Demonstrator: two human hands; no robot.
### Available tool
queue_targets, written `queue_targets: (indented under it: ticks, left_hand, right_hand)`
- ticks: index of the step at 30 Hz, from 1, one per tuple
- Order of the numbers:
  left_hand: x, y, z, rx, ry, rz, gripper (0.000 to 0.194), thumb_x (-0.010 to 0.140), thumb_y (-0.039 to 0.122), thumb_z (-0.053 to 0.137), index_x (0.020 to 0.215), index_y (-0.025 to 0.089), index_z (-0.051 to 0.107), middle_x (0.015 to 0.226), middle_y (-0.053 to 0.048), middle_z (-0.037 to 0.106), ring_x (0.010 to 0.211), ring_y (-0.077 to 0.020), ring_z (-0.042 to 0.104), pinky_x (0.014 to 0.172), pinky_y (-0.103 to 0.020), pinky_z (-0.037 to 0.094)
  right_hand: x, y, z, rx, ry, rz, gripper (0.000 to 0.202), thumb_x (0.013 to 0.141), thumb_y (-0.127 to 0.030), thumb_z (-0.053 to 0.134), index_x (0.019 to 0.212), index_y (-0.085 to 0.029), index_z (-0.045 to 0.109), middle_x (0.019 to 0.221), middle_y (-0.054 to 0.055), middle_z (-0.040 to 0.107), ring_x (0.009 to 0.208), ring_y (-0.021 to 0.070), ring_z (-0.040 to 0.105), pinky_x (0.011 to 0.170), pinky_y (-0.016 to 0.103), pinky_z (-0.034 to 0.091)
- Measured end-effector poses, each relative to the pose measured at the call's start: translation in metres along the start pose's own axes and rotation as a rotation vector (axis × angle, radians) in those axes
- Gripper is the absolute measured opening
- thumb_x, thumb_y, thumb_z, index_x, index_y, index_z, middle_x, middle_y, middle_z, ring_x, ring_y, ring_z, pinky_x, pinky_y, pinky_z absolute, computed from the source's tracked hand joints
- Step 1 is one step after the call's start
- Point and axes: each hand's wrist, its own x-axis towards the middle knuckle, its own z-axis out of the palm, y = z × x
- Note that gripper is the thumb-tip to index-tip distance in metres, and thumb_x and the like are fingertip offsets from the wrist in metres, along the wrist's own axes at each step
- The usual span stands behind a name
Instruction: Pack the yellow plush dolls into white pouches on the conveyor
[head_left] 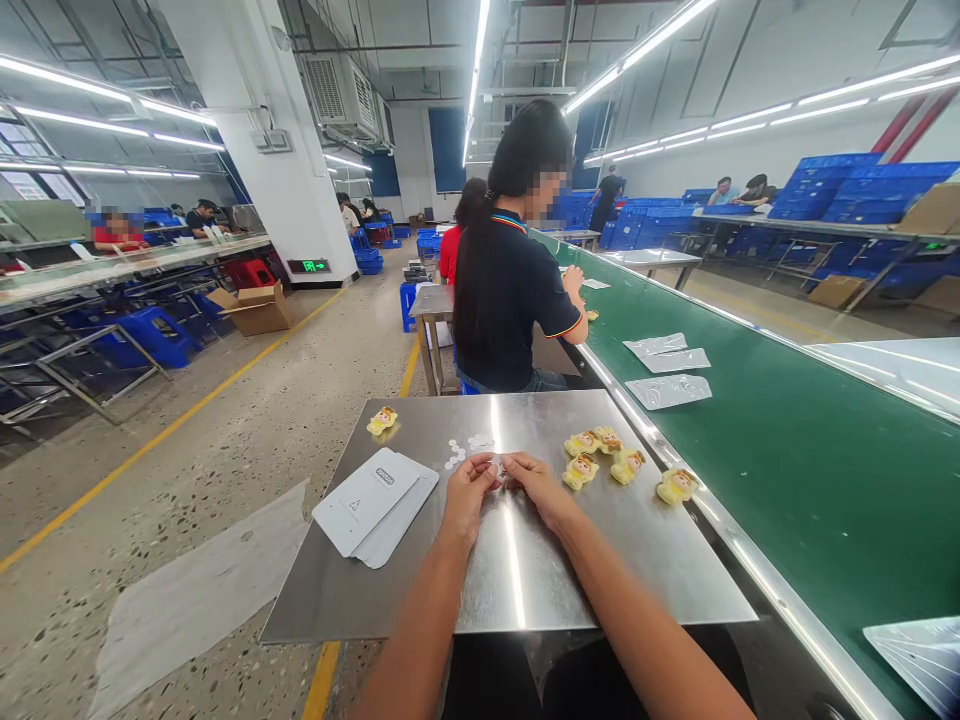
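Head camera view, looking down at a shiny steel work table (525, 570). The left hand (469, 490) and right hand (534, 482) meet at its middle, fingertips pinched together on something tiny, apparently a small clear round sticker (498, 466); it is too small to be sure. More clear stickers (463, 450) lie just beyond. To the left sits a stack of white flat pouches (373, 505); to the right, yellow cartoon figurines (600, 455). Judged from this, peeling slowly with light fingertip pressure would suit.
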Motion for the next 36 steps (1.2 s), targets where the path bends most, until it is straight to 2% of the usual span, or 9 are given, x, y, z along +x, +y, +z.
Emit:
queue_targets:
  ticks: [4,9,13,16,21,24,27,31,36]
  left_hand:
    - [-0.001,0.0,0.003,0.071,0.039,0.03,0.021,0.064,0.02,0.072,0.085,0.017,0.069,0.072,0.001,0.064,0.063,-0.0104,0.057,0.065,-0.025,0.046]
    - [-0.002,0.002,0.0,0.081,0.034,-0.009,0.015,0.066,0.023,0.07,0.08,0.016,0.072,0.07,-0.001,0.067,0.063,-0.0108,0.059,0.067,-0.026,0.047]
    - [-0.001,0.003,-0.003,0.034,-0.013,-0.043,0.021,0.067,0.029,0.07,0.083,0.016,0.071,0.077,-0.004,0.07,0.07,-0.0132,0.063,0.076,-0.03,0.049]
    - [-0.002,0.002,-0.003,0.028,-0.031,-0.037,0.024,0.071,0.034,0.067,0.085,0.015,0.068,0.081,-0.005,0.069,0.074,-0.0139,0.064,0.08,-0.032,0.05]
    - [-0.002,0.0,-0.001,0.137,0.001,0.012,0.022,0.068,0.034,0.072,0.074,0.015,0.062,0.068,-0.001,0.066,0.065,-0.0127,0.061,0.067,-0.026,0.048]
    - [0.0,-0.001,-0.003,0.198,0.027,0.058,0.018,0.07,0.033,0.068,0.07,0.017,0.058,0.064,0.001,0.063,0.061,-0.0119,0.06,0.063,-0.024,0.047]
    - [0.002,-0.001,-0.007,0.264,0.057,0.089,0.015,0.075,0.033,0.061,0.076,0.018,0.058,0.067,0.001,0.064,0.062,-0.013,0.062,0.065,-0.026,0.048]
    - [0.003,-0.002,-0.013,0.423,0.065,0.123,0.017,0.078,0.026,0.057,0.091,0.017,0.062,0.078,-0.005,0.07,0.071,-0.0175,0.066,0.072,-0.032,0.051]
    - [-0.001,-0.004,-0.014,0.646,0.006,0.188,0.026,0.081,0.022,0.052,0.102,0.022,0.068,0.102,-0.006,0.072,0.097,-0.0213,0.064,0.089,-0.037,0.046]
  right_hand:
    - [-0.004,-0.002,-0.006,0.001,0.06,-0.024,0.025,0.071,-0.045,0.067,0.075,-0.02,0.07,0.079,0.003,0.061,0.08,0.0178,0.056,0.074,0.031,0.048]
    - [-0.004,0.0,-0.006,0.088,0.14,0.018,0.037,0.078,-0.052,0.056,0.091,-0.019,0.067,0.084,0.003,0.06,0.076,0.016,0.056,0.069,0.032,0.053]
    - [-0.003,0.004,-0.007,0.106,0.043,0.053,0.039,0.077,-0.05,0.058,0.094,-0.016,0.068,0.08,0.004,0.062,0.074,0.0167,0.058,0.063,0.031,0.055]
    - [-0.004,0.004,-0.009,0.065,-0.021,0.042,0.036,0.076,-0.047,0.06,0.094,-0.018,0.069,0.086,0.005,0.065,0.077,0.0179,0.06,0.063,0.032,0.054]
    - [-0.009,-0.002,-0.008,-0.063,-0.057,-0.039,0.02,0.075,-0.037,0.063,0.086,-0.022,0.071,0.086,0.002,0.066,0.083,0.0172,0.06,0.079,0.032,0.049]
    - [-0.011,-0.002,-0.007,-0.108,-0.059,-0.018,0.023,0.078,-0.038,0.059,0.089,-0.02,0.068,0.081,0.002,0.067,0.075,0.0161,0.061,0.07,0.029,0.05]
    - [-0.01,0.0,-0.008,-0.165,-0.043,0.01,0.029,0.084,-0.042,0.05,0.089,-0.018,0.066,0.077,0.002,0.065,0.069,0.015,0.061,0.062,0.026,0.05]
    - [0.002,-0.001,-0.01,-0.31,-0.044,-0.005,0.028,0.087,-0.038,0.047,0.086,-0.019,0.067,0.074,0.001,0.065,0.068,0.014,0.06,0.066,0.026,0.048]
    - [0.038,-0.007,-0.004,-0.514,-0.04,-0.018,0.019,0.083,-0.025,0.054,0.095,-0.02,0.067,0.094,0.003,0.064,0.083,0.0138,0.059,0.078,0.026,0.044]
